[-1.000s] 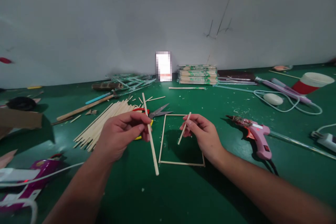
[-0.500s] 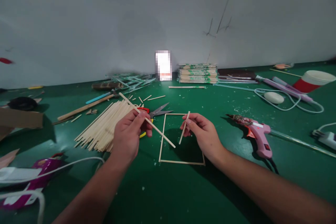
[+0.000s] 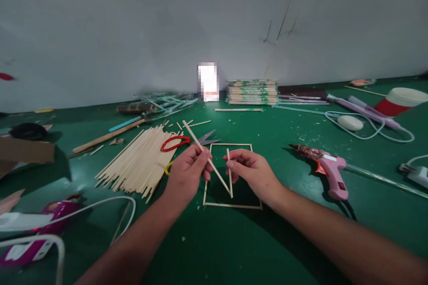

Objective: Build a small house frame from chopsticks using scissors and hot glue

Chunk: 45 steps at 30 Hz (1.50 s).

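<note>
My left hand (image 3: pixel 192 167) pinches a long wooden chopstick (image 3: pixel 219 176), which slants down to the right. In my right hand (image 3: pixel 249 169) is a shorter wooden stick (image 3: pixel 229 160), held nearly upright. The lower ends of the two sticks meet or nearly meet above a rectangular stick frame (image 3: pixel 230 206) lying on the green table. My right forearm and hand cover part of the frame's right side. Left of my left hand lie scissors (image 3: pixel 175 143) with red and yellow handles, partly hidden by that hand, beside a pile of loose chopsticks (image 3: pixel 133 160).
A pink glue gun (image 3: pixel 329 169) with a clear glue stick rests at the right. Wrapped chopsticks (image 3: pixel 252 93) are stacked by the wall, near a bright pixelated panel (image 3: pixel 207 82). A purple tool (image 3: pixel 43 231) and white cable (image 3: pixel 100 200) lie at left, a red-and-white cup (image 3: pixel 397 102) far right.
My left hand has moved right with the long chopstick, uncovering more of the scissors and pile. My right hand has turned the short stick, and the sticks' lower ends have come together.
</note>
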Tool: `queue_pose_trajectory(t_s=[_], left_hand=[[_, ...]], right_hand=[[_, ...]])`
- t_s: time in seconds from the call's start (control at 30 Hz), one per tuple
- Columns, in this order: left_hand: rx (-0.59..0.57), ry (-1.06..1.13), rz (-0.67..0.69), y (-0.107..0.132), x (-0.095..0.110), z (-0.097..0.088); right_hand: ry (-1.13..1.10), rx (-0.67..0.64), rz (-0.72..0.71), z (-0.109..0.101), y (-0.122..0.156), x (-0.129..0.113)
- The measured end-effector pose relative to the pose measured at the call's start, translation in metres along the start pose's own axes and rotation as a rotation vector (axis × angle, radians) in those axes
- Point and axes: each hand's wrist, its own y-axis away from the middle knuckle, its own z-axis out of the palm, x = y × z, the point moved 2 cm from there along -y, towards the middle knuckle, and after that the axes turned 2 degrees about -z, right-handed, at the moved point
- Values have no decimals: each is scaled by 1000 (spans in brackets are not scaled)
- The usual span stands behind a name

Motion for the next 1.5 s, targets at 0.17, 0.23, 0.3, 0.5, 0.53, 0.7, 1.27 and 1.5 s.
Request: queue_pose_trajectory(t_s=[0.17,0.23,0.3,0.5,0.53,0.7,1.27,1.5], left_hand=[[-32,-391,354,7,8,7],[-31,-480,474,8,11,6],[-30,-532,549,8,13,5],[-25,-587,602,8,16,3],[-29,-587,606,8,16,4],[-18,-585,639,10,17,5],[-29,-354,264,11,13,4],[-84,-246,116,10,14,2]], right_hand=[[347,-26,-209,1,5,-7],[539,-62,-350,3,9,-12],[651,-88,-450,4,11,-15],[690,-75,-457,3,9,-14],[688,-81,-451,3,9,-13],[668,-109,-425,2,9,-12],[711,-122,-422,2,8,-6],[755,-195,-375,2,8,-2]])
